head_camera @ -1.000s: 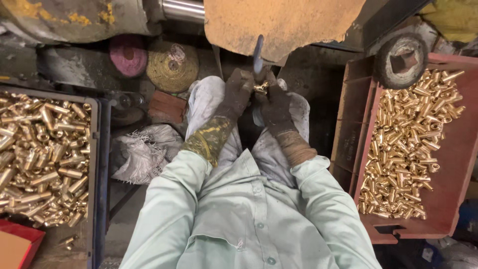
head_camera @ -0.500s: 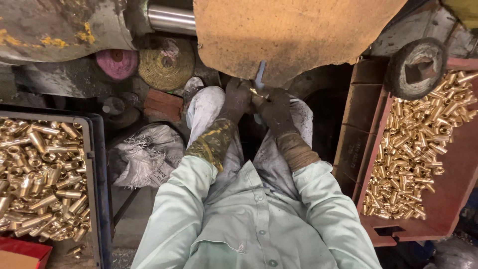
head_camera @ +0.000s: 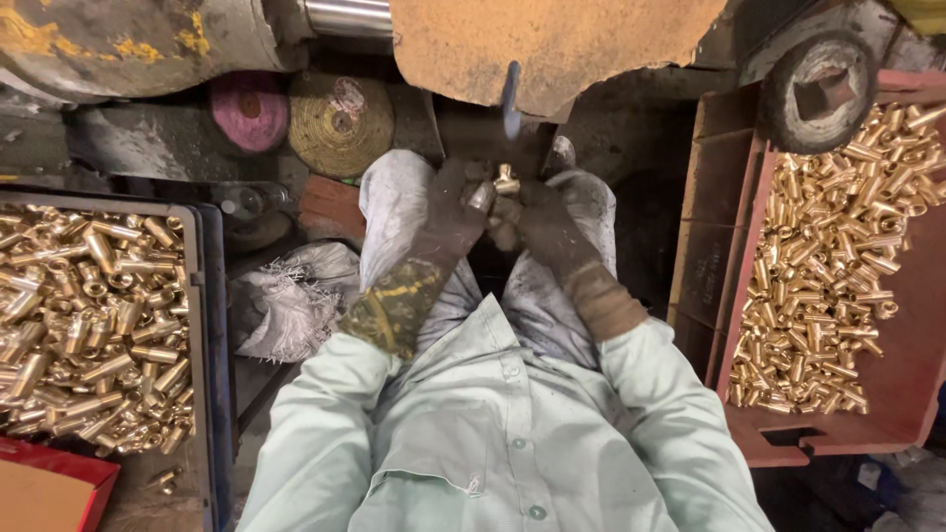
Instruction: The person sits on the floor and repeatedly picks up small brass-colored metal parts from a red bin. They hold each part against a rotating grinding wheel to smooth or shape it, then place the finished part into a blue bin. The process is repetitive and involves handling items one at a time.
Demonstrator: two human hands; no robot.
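**Holding a brass fitting under the wheel guard**

Gripping a small brass fitting (head_camera: 506,181) between both gloved hands, the person sits with knees apart, arms reaching forward over the lap. The fitting sits at the fingertips, just below a rusty orange guard (head_camera: 552,44) and close to a thin dark blade-like edge (head_camera: 510,99) that hangs from it. The left hand (head_camera: 455,212), in a dark, grimy glove with a patterned cuff, is closed around the fitting from the left side. The right hand (head_camera: 537,222), in a dark glove with a brown cuff, is closed against it from the right, so the two hands touch around the piece.

A pale green shirt (head_camera: 493,433) fills the lower middle of the view. To the left of the knees lie a wad of white rag (head_camera: 286,300), a pink buffing wheel (head_camera: 249,106) and a yellowish one (head_camera: 340,120). Further left, a dark tray (head_camera: 212,325) holds a heap of dull brass parts (head_camera: 89,325). To the right, well apart from the hands, a red crate (head_camera: 892,394) holds brighter brass parts (head_camera: 838,256), with a worn round wheel (head_camera: 816,91) above its corner.
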